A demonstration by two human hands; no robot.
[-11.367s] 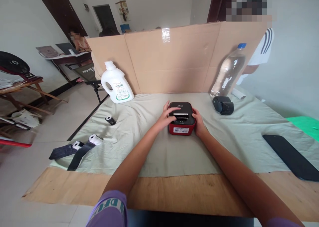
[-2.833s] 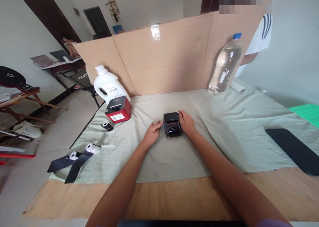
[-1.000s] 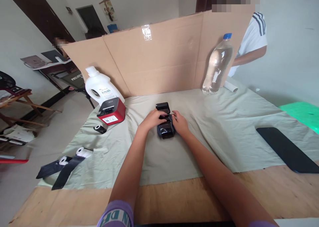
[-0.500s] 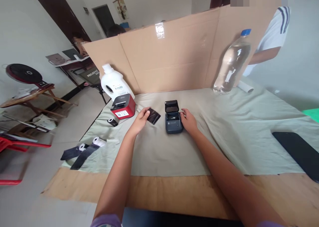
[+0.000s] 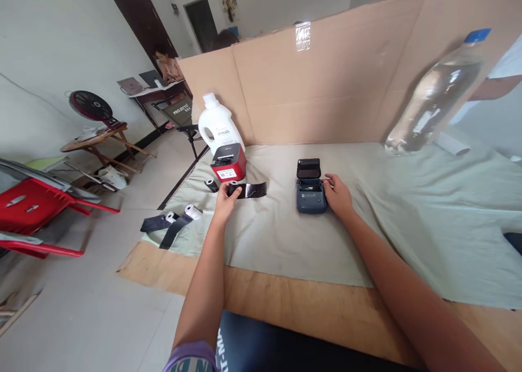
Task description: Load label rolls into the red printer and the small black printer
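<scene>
The left hand (image 5: 225,199) is gripping the rolled end of a black label strip (image 5: 252,190), its fingers (image 5: 230,189) clenching round the roll and hiding the core, so how much is wound there is hard to make out. The strip's loose tail is lying flat on the cloth (image 5: 408,209), running straight out to the right of those fingers. Its long axis is going crosswise over the surface and its free end is pointing toward the small dark printer (image 5: 311,200).

The right hand (image 5: 338,195) is lying against that printer's right side. Its fingertips are partly hiding behind the casing, so I cannot tell whether they are clasping it or only resting. The printer is sitting just left of these fingers, its long axis running away from the person and its lid (image 5: 309,168) standing open at the far end. The bay inside is too dark to read.

Just beyond the left fingers a red printer (image 5: 227,164) is standing, with a small black roll (image 5: 211,185) beside them. A dark flat thing (image 5: 514,240) is being cut off at the right edge.
</scene>
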